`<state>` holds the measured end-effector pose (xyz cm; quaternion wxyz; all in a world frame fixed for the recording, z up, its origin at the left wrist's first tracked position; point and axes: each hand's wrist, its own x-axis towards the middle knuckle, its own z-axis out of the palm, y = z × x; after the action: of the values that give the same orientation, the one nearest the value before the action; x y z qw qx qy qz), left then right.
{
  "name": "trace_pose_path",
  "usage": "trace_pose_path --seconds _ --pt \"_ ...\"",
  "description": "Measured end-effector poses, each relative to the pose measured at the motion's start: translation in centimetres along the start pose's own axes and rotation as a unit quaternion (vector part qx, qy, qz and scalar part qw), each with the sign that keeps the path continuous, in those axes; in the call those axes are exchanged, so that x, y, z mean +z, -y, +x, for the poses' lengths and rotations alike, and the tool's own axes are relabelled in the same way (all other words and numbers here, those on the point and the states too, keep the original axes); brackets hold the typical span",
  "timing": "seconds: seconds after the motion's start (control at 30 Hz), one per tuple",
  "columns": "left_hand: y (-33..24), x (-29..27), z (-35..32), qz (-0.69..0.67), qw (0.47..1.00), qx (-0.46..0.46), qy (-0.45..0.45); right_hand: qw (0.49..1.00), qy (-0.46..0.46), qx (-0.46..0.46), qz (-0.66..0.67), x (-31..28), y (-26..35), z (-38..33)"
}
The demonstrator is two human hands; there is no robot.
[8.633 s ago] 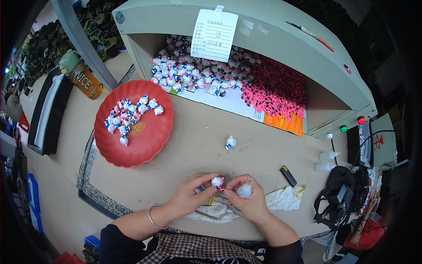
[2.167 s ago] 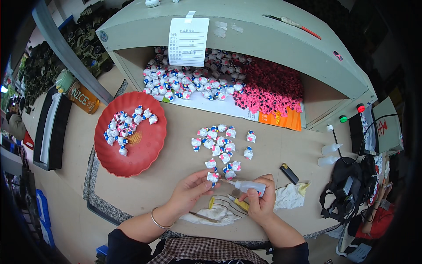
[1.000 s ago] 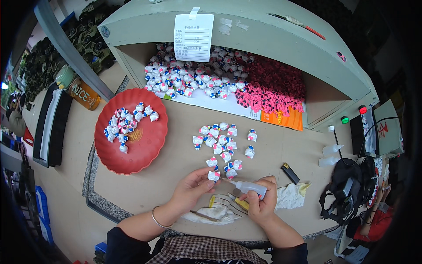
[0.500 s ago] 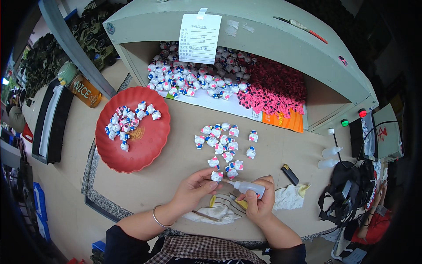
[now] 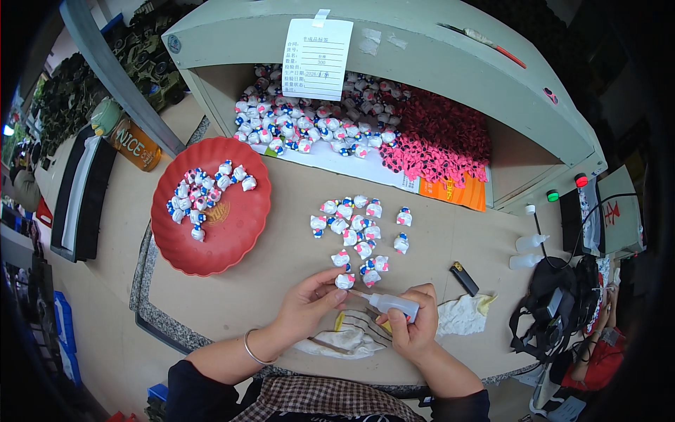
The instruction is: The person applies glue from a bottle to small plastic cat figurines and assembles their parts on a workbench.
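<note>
Figurine pinched in left hand, bottle gripped in right hand beside it, more figurines on table than earlier

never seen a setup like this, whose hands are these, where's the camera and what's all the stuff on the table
There is no robot here, just a person's two bare hands. The camera is worn on their head and looks down; its wide lens makes straight edges bend.

The left hand holds a small white figurine. The right hand grips a squeeze bottle, its thin nozzle pointing at the figurine; whether they touch is too small to tell.

On the table lie more figurines, a white cloth and a red bowl with figurines inside. Behind stands a pale cabinet with figurines and small pink pieces.
</note>
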<state>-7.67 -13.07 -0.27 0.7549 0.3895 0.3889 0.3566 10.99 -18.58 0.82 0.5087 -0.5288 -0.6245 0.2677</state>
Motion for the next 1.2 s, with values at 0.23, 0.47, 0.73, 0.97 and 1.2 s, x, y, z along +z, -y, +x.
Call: trace_pose_path --seconds 0.23,0.47,0.73,0.97,1.2 --pt "0.0 0.1 0.1 0.002 1.0 0.005 -0.006 1.0 -0.008 -0.009 -0.022 -0.4 0.0 0.1" --pt "0.3 0.1 0.0 -0.003 1.0 0.01 -0.016 0.948 -0.09 0.155 0.264 -1.1 1.1 1.3" --pt "0.3 -0.1 0.0 0.002 1.0 0.013 0.003 0.963 -0.055 0.212 0.157 -3.8 -0.8 7.7" --pt "0.1 0.1 0.1 -0.01 1.0 -0.002 -0.007 0.953 0.004 -0.004 -0.304 -2.8 -5.7 15.5" --pt "0.3 -0.2 0.1 -0.016 1.0 0.007 0.002 0.924 0.079 0.051 -0.372 -2.8 -6.6 15.5"
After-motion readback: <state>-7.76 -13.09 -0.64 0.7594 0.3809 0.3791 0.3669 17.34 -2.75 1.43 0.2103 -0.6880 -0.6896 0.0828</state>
